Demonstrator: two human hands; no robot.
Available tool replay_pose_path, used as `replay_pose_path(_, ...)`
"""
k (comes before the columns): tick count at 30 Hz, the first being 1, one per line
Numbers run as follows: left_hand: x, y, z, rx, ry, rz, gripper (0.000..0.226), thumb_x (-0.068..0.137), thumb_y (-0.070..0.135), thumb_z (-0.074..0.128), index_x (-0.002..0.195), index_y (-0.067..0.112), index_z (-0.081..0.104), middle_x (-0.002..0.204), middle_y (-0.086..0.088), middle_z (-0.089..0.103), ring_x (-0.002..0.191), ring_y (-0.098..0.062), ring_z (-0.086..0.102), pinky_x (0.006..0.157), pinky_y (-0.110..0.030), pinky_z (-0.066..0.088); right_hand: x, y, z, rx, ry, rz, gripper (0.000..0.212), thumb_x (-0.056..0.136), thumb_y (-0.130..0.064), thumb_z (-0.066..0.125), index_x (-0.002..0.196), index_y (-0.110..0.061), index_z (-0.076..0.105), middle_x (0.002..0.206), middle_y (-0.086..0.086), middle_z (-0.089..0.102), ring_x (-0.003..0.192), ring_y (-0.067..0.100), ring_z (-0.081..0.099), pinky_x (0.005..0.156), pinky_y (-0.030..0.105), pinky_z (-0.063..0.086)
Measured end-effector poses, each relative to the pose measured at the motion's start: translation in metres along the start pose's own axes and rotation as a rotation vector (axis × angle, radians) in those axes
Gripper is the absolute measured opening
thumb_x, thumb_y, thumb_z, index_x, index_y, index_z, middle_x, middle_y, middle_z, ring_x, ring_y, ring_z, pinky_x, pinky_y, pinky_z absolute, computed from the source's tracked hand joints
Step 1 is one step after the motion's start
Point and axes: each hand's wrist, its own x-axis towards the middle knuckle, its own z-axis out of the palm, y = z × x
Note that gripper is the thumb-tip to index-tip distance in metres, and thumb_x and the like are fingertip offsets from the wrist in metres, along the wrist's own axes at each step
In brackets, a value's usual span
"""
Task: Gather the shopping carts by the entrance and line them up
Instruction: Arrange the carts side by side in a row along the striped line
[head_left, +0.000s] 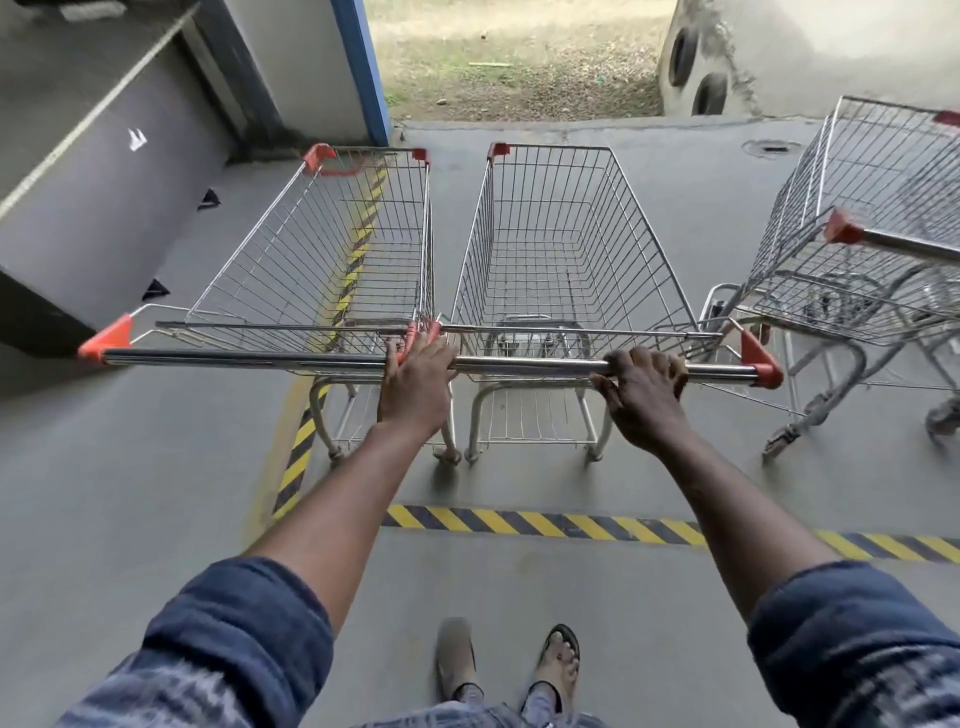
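Squaring-up step: right grip clenched on middle cart's handle, left grip pressing flat where it meets left cart. Next, likely: pull skewed right cart alongside.

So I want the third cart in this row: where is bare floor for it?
Bare floor lies ahead of the middle cart, up to the grass, and behind the striped line by the feet. Crowded: the third cart nearly meets the middle cart's handle end, and the left cart stands near the grey wall.
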Motion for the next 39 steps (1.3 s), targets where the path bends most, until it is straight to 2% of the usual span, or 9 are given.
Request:
replay_pose_path(5, 0.002, -0.025, -0.01, -0.145, 0.012, 0.128, 0.039, 0.086, 0.017, 0.075, 0.123, 0.025, 0.067, 0.132, 0.001, 0.065, 0.128, -0.022, 0.055, 0.107, -0.047, 0.037, -0.007, 0.001, 0.001, 0.007, 0.032, -0.013, 0.031, 0.098, -0.051, 0.044, 0.117, -0.028, 0.054, 0.111, 0.0, 0.049, 0.113, 0.027, 0.04, 0.104, 0.043, 0.014)
replay_pose_path(8, 0.01, -0.04, -0.025, -0.23, -0.061, 0.128, 0.043, 0.078, 0.018, 0.082, 0.119, 0.021, 0.07, 0.125, -0.004, 0.067, 0.119, -0.024, 0.058, 0.106, -0.043, 0.043, -0.007, 0.001, 0.0, 0.039, 0.03, -0.004, 0.03, 0.098, -0.051, 0.047, 0.116, -0.028, 0.055, 0.111, 0.0, 0.049, 0.115, 0.026, 0.039, 0.105, 0.041, 0.012)
replay_pose_path(16, 0.019, -0.045, -0.033, -0.293, -0.106, 0.09, 0.047, 0.067, 0.015, 0.09, 0.112, 0.016, 0.075, 0.124, -0.001, 0.064, 0.124, -0.022, 0.051, 0.106, -0.034, 0.041, -0.003, 0.002, -0.003, 0.134, 0.041, 0.002, 0.06, 0.084, -0.07, 0.033, 0.114, -0.028, 0.064, 0.107, -0.002, 0.056, 0.113, 0.025, 0.043, 0.101, 0.037, 0.014)
replay_pose_path(19, 0.017, -0.048, -0.033, -0.293, -0.081, 0.073, 0.048, 0.065, 0.015, 0.091, 0.111, 0.018, 0.076, 0.127, 0.0, 0.062, 0.127, -0.021, 0.048, 0.105, -0.031, 0.036, -0.001, 0.002, -0.003, 0.163, 0.049, 0.002, 0.058, 0.084, -0.069, 0.034, 0.112, -0.028, 0.064, 0.105, -0.003, 0.057, 0.112, 0.025, 0.044, 0.101, 0.041, 0.016)
replay_pose_path(24, 0.015, -0.052, -0.035, -0.322, -0.085, 0.036, 0.051, 0.063, 0.02, 0.092, 0.111, 0.026, 0.075, 0.127, 0.007, 0.063, 0.126, -0.018, 0.048, 0.105, -0.039, 0.04, 0.001, 0.003, -0.003, 0.176, 0.047, -0.013, 0.053, 0.084, -0.069, 0.036, 0.107, -0.03, 0.064, 0.1, -0.009, 0.051, 0.108, 0.022, 0.043, 0.102, 0.049, 0.026)
replay_pose_path(28, 0.013, -0.048, -0.036, -0.334, -0.076, 0.003, 0.051, 0.065, 0.018, 0.091, 0.112, 0.024, 0.075, 0.129, 0.006, 0.063, 0.127, -0.019, 0.048, 0.105, -0.036, 0.038, 0.004, 0.005, -0.001, 0.2, 0.048, -0.014, 0.049, 0.084, -0.068, 0.04, 0.105, -0.03, 0.064, 0.101, -0.005, 0.055, 0.106, 0.023, 0.043, 0.102, 0.055, 0.032)
replay_pose_path(33, 0.01, -0.045, -0.033, -0.308, -0.045, 0.004, 0.047, 0.067, 0.015, 0.09, 0.111, 0.024, 0.075, 0.129, 0.004, 0.064, 0.124, -0.022, 0.049, 0.106, -0.04, 0.038, 0.005, 0.007, -0.002, 0.196, 0.041, -0.026, 0.048, 0.085, -0.066, 0.041, 0.105, -0.029, 0.064, 0.1, -0.005, 0.054, 0.106, 0.022, 0.043, 0.103, 0.053, 0.03)
replay_pose_path(37, 0.007, -0.045, -0.028, -0.297, -0.036, 0.005, 0.045, 0.068, 0.018, 0.089, 0.109, 0.03, 0.074, 0.129, 0.006, 0.063, 0.123, -0.023, 0.05, 0.105, -0.048, 0.041, 0.006, 0.008, -0.005, 0.164, 0.027, -0.037, 0.044, 0.086, -0.064, 0.042, 0.105, -0.03, 0.063, 0.1, -0.006, 0.055, 0.106, 0.022, 0.044, 0.099, 0.043, 0.022)
replay_pose_path(39, 0.005, -0.043, -0.026, -0.295, -0.014, 0.003, 0.045, 0.069, 0.013, 0.088, 0.109, 0.027, 0.074, 0.131, 0.003, 0.06, 0.124, -0.023, 0.05, 0.106, -0.047, 0.042, 0.006, 0.007, -0.006, 0.155, 0.014, -0.037, 0.048, 0.085, -0.066, 0.038, 0.106, -0.03, 0.062, 0.101, -0.007, 0.055, 0.105, 0.021, 0.044, 0.096, 0.041, 0.02)
